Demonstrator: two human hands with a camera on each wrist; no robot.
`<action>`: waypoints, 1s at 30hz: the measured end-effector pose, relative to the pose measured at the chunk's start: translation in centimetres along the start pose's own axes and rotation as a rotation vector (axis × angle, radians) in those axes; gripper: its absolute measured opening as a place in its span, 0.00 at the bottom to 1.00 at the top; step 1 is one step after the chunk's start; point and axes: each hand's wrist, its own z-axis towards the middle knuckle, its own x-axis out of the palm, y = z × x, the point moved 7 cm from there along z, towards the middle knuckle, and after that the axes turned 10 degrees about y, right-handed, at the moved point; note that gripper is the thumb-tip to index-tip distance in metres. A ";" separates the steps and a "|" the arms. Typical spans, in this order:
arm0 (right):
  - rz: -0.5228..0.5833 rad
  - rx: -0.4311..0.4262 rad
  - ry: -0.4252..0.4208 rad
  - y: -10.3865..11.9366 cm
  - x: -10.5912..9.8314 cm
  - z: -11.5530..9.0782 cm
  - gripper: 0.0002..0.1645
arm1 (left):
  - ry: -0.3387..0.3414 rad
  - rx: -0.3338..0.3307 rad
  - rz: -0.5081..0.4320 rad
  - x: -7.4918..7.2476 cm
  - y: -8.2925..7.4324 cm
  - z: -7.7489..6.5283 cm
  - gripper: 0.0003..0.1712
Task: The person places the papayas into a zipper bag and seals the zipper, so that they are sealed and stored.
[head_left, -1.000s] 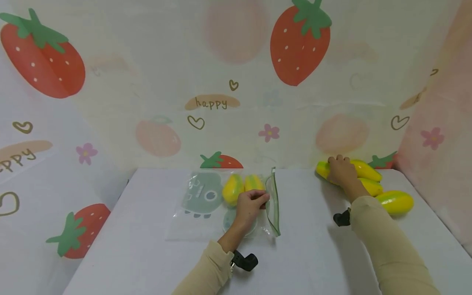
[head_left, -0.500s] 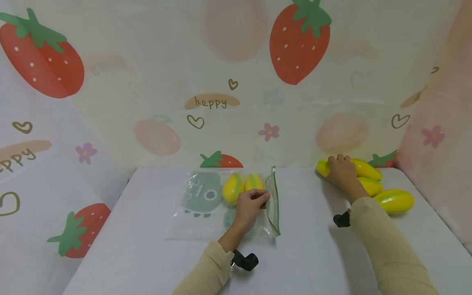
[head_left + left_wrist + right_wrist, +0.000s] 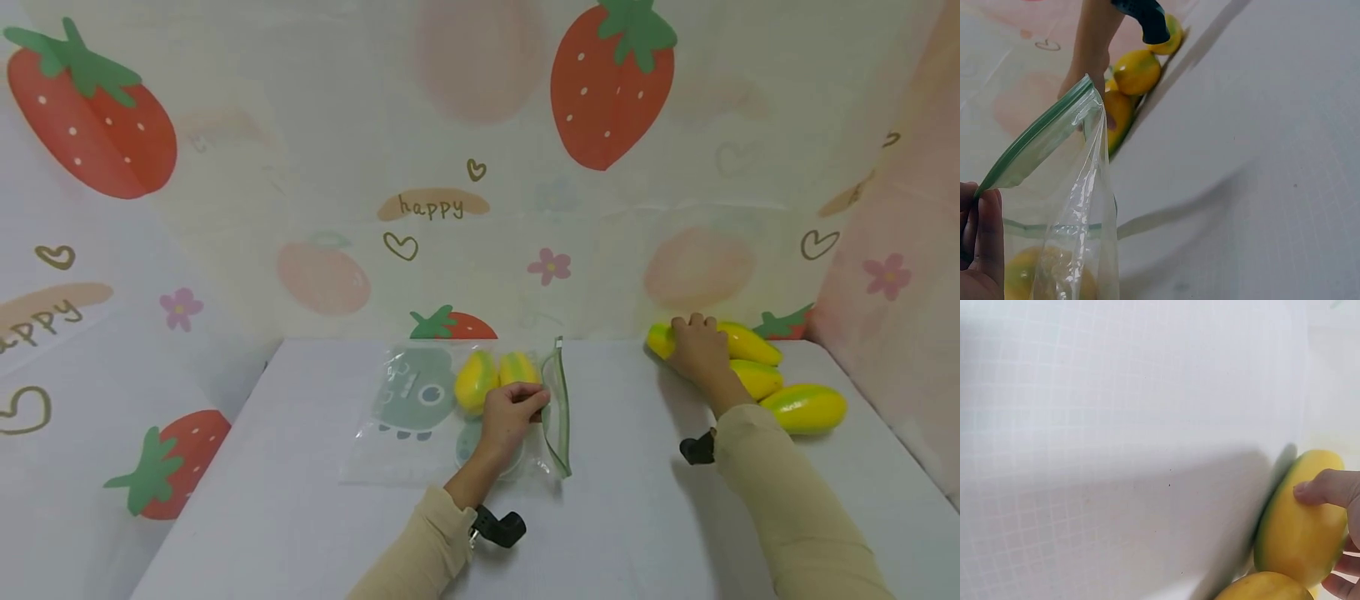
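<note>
A clear zip-top bag (image 3: 427, 460) with a green seal and a printed cartoon lies on the table, its mouth facing right. Two yellow-green mangoes (image 3: 475, 385) are inside it. My left hand (image 3: 504, 427) pinches the bag's edge at the mouth; the left wrist view shows the green seal (image 3: 1040, 132) spread apart there. At the back right, my right hand (image 3: 697, 354) grips a mango (image 3: 1300, 528), thumb on one side and fingers on the other. Its palm hides part of that fruit. The mango lies against others in a small group.
Beside the right hand lie more mangoes, one at the back (image 3: 752, 342) and one nearer the front right (image 3: 806, 409). A white cloth (image 3: 622, 508) covers the table. Behind rises a strawberry-print backdrop (image 3: 555, 217), which also closes off both sides.
</note>
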 end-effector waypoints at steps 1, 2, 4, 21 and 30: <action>0.006 0.002 0.005 0.0 0.1 0.0 0.33 | -0.001 -0.005 -0.004 0.0 0.0 0.0 0.12; 0.014 0.006 0.012 -0.1 0.1 0.1 0.33 | -0.001 -0.005 -0.002 0.0 -0.1 -0.1 0.12; 0.029 0.011 0.021 -0.3 0.3 0.1 0.34 | -0.001 -0.009 0.002 -0.1 -0.1 -0.1 0.12; 0.039 0.013 0.044 -0.4 -0.1 0.1 0.35 | 0.005 -0.015 0.032 -0.3 -0.6 -0.2 0.12; 0.052 0.010 0.033 -0.4 0.0 0.3 0.36 | 0.011 -0.019 0.037 -0.4 -0.5 -0.2 0.13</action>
